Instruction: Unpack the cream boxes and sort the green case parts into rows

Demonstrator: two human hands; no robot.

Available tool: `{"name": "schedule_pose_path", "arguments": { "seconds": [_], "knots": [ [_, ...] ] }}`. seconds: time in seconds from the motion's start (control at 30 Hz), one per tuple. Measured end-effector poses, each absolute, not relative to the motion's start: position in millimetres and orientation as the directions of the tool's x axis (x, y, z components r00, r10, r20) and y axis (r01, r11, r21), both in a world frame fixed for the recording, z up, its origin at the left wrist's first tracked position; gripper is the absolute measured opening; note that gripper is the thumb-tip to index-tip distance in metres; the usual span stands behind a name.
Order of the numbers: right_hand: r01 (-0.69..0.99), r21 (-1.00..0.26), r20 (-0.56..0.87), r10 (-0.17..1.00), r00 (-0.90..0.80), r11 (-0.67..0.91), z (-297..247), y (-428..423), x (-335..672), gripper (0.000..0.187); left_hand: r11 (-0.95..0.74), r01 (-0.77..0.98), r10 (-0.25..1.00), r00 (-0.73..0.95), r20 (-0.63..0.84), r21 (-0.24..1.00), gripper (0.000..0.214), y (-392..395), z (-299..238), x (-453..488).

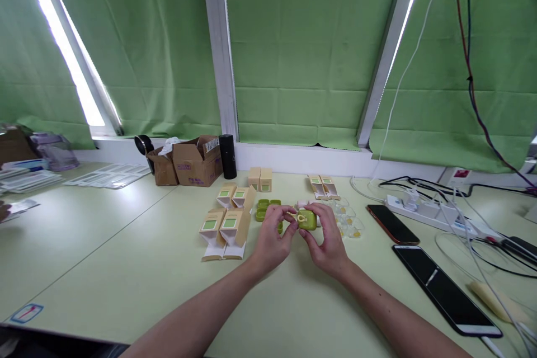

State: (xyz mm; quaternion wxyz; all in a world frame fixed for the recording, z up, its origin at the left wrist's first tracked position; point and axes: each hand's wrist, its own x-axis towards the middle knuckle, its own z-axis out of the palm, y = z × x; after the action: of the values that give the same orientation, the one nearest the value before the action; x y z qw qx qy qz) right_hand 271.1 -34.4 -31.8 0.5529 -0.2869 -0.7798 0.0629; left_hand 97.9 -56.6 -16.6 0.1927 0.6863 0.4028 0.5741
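Note:
In front of me, a small green case with rounded corners (308, 220) is held above the table between both hands. My right hand (329, 243) grips it from the right, thumb below and fingers on top. At its left side my left hand (274, 232) pinches a small cream-coloured loop (301, 218), which lies against the case. Several more green cases (262, 208) stand just behind my left hand, partly hidden by it. Behind my right hand are several clear plastic pieces with yellow spots (350, 222).
Open cream cartons (230, 224) stand left of my hands, with closed cartons (260, 179) and another open pair (324, 187) farther back. A brown cardboard box (197, 162) and black cylinder (227, 156) are at the back. Right lie a phone (392, 224), a tablet (444, 285) and a power strip (428, 213).

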Motion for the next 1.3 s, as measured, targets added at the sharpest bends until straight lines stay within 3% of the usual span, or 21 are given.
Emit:
{"name": "schedule_pose_path", "arguments": {
  "seconds": [0.27, 0.57, 1.3],
  "knots": [
    [0.334, -0.475, 0.804, 0.556, -0.211, 0.814, -31.2, -33.9, 272.5, 0.047, -0.671, 0.453, 0.682, 0.067, 0.728, 0.587, 0.025, -56.9, -10.4, 94.0],
    [0.297, -0.515, 0.790, 0.579, -0.199, 0.804, -30.1, -33.1, 273.0, 0.040, -0.692, 0.510, 0.646, 0.121, 0.754, 0.511, 0.015, -54.0, -10.0, 91.3],
    [0.275, -0.515, 0.768, 0.580, -0.272, 0.812, -39.3, -34.0, 271.8, 0.045, -0.681, 0.464, 0.650, 0.028, 0.759, 0.567, 0.012, -51.3, -17.5, 91.5]
  ]
}}
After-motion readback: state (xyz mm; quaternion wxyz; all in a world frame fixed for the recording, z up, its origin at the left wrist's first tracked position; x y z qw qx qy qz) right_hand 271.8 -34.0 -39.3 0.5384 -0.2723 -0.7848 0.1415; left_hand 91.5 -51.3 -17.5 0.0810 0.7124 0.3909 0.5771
